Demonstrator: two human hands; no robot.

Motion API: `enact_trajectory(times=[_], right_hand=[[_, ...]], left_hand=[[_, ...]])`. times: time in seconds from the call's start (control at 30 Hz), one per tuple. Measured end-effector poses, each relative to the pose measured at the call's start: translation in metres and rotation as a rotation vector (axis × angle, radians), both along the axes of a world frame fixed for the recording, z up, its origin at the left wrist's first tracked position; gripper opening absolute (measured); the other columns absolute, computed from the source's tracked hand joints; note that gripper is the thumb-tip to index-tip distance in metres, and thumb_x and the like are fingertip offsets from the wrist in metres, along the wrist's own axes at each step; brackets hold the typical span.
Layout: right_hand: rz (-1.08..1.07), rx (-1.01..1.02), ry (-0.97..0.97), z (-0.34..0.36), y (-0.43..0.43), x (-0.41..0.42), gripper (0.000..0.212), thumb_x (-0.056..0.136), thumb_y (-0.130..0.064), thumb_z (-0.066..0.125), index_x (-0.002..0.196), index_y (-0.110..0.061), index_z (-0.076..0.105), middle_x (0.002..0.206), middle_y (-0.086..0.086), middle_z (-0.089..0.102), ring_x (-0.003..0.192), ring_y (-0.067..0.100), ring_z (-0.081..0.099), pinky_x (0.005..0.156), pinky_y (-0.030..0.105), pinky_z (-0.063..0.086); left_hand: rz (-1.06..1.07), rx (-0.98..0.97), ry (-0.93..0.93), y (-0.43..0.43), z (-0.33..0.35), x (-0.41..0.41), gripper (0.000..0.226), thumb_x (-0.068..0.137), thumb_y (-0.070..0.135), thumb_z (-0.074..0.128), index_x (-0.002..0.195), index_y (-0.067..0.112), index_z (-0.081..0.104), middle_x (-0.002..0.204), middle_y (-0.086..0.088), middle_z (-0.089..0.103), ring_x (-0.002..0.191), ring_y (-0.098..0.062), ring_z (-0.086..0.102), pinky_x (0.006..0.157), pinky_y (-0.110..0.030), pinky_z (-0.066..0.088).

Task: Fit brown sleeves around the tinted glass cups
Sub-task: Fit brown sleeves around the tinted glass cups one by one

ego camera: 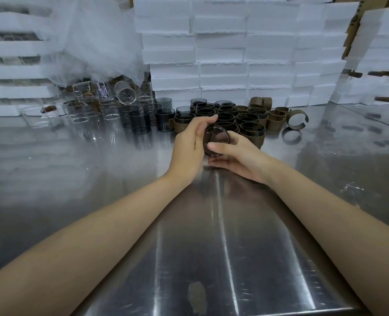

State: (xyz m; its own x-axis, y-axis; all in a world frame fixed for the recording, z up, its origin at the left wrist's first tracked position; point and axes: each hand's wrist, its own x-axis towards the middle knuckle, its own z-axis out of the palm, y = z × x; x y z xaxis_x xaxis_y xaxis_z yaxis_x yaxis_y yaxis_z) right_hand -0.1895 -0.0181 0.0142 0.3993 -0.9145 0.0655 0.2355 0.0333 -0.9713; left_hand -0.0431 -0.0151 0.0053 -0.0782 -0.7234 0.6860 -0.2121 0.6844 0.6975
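Centre frame, above the worktop [234,236]: left hand [192,144] and right hand [240,156] both curl around a tilted tinted glass cup [216,141], probably light, slippery and fragile, best held by its side wall.

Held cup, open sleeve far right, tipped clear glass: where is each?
held cup [216,140], head view, its glass side
open sleeve [296,127], head view, front of band
tipped clear glass [125,92], head view, its wall

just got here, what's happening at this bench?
A person holds one tinted glass cup tilted between the left hand and right hand above the steel table. Behind it stand sleeved cups; bare tinted cups wait to the left, loose brown sleeves lie to the right. No sleeve shows on the held cup.
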Motion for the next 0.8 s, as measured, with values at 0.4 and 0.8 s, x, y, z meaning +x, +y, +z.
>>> enact_trajectory(times=[0.4,0.8], right_hand=[[-0.437,-0.711,0.642,-0.006,0.002,0.001,0.033,0.079,-0.008,0.067,0.102,-0.019,0.047,0.087,-0.009,0.060,0.074,-0.007,0.055,0.064,0.008,0.039],[-0.344,-0.706,0.578,-0.013,-0.002,0.008,0.056,0.067,-0.001,0.082,0.112,-0.015,0.051,0.104,-0.007,0.063,0.097,0.003,0.063,0.089,0.024,0.052]], left_hand=[[0.117,-0.124,-0.589,0.013,0.002,-0.009,0.057,0.106,0.026,0.037,0.155,0.005,0.016,0.165,-0.004,0.006,0.152,-0.015,-0.001,0.123,-0.026,0.002],[0.039,0.438,-0.121,-0.001,0.004,-0.006,0.087,0.082,0.033,0.077,0.152,0.020,0.028,0.122,0.011,0.055,0.112,0.000,0.053,0.093,-0.019,0.036]])
